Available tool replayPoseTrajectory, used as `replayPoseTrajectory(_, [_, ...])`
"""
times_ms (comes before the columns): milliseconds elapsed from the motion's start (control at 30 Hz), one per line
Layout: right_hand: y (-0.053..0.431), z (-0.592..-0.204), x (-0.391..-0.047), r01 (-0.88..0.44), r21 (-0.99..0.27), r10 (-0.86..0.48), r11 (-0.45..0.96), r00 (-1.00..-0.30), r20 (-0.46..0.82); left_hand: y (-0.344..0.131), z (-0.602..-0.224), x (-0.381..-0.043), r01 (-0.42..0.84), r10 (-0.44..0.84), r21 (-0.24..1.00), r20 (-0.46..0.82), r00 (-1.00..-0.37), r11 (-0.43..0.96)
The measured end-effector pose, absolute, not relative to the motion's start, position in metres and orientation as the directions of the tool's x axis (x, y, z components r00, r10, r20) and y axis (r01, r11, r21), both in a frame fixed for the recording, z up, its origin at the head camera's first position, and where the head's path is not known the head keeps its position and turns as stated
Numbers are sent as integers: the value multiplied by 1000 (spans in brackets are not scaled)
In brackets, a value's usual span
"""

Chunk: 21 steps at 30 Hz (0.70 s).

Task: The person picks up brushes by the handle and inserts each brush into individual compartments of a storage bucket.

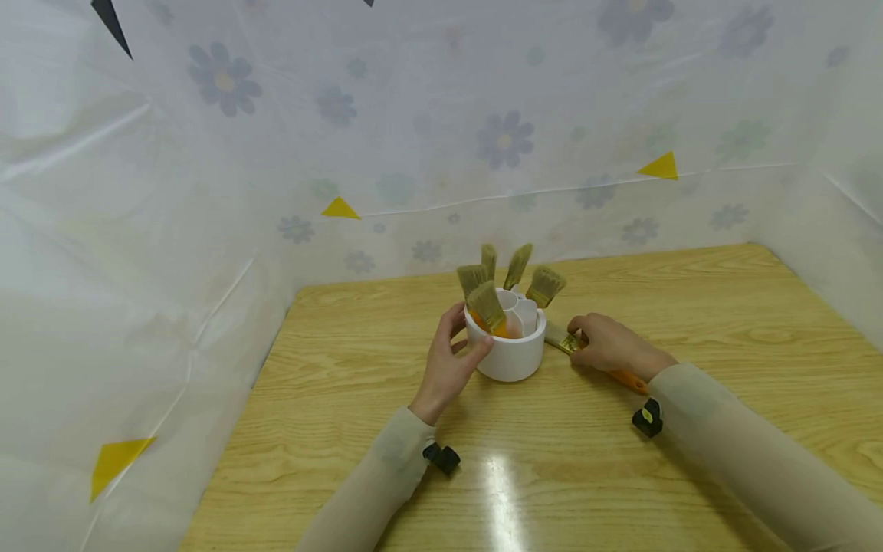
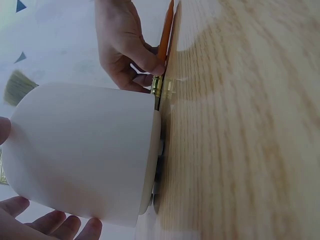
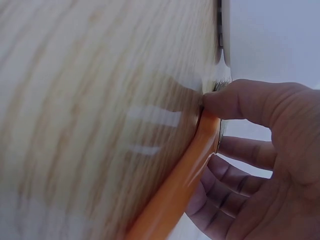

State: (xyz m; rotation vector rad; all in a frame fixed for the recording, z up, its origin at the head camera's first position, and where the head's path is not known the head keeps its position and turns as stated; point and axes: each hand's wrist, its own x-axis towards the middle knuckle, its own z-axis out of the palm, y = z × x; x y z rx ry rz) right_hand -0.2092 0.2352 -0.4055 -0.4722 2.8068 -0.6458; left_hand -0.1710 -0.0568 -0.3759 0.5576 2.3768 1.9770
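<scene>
A white round brush holder (image 1: 512, 359) with inner compartments stands upright on the table. Several paintbrushes (image 1: 545, 285) stick out of it, bristles up; one orange handle shows inside. My left hand (image 1: 451, 364) grips the holder's left side, thumb at the near rim and fingers around the wall. To the right, another paintbrush (image 1: 626, 380) with an orange handle and gold ferrule lies on the table, bristles beside the holder's base. My right hand (image 1: 610, 343) pinches it near the ferrule; in the right wrist view, thumb and fingers sit on either side of the handle (image 3: 175, 192).
The wood-grain table (image 1: 331, 429) runs back to a flowered sheet wall (image 1: 428, 138). White sheeting (image 1: 124, 307) also encloses the left and right sides. Yellow triangles (image 1: 341, 208) mark the sheets. The left wrist view shows small dark feet under the holder.
</scene>
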Motion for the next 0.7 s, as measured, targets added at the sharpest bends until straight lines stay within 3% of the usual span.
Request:
replayPoseTrajectory(267, [236,-407,-210,-238,-451,-341,860,-926,-162,-57,-376,-172,263,269,953,216,-939,152])
replayPoseTrajectory(500, [236,-407,-209,-240,-442,-336,864,-930,-150,-56,-410,-188,287,237,942,244,-941,172])
replayPoseTrajectory(700, [236,-405,-207,-228,-456,-325,860,-935,-145,-57,-411,-189,284,243,943,239,-940,173])
